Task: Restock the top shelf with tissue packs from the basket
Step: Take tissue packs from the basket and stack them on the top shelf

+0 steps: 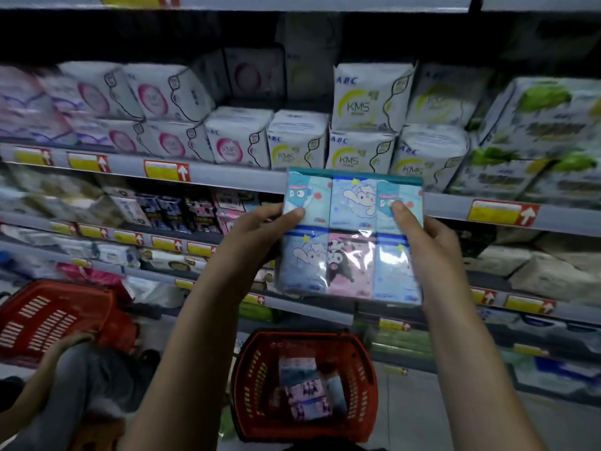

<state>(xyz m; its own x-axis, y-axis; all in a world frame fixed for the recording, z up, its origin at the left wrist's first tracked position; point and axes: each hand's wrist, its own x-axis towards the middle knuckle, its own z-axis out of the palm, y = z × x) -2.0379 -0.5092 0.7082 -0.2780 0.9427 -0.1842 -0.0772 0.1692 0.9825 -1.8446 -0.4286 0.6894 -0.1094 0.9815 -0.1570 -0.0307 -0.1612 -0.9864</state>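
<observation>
A flat cartoon-printed tissue pack (353, 236) in blue and pink is held upright in front of the shelves. My left hand (260, 229) grips its left edge and my right hand (422, 232) grips its right edge, thumbs on the front. Below, on the floor, stands a red basket (247, 379) with a few more tissue packs (305, 392) inside. The top shelf (208, 172) above the pack carries white ABC KMS packs (364, 102), with a dark gap behind them in the middle.
A second red basket (48, 317) sits at the lower left, where another person's hand (70, 343) and knee show. Lower shelves (325, 307) hold more packaged goods. Yellow price tags (500, 211) line the shelf edges.
</observation>
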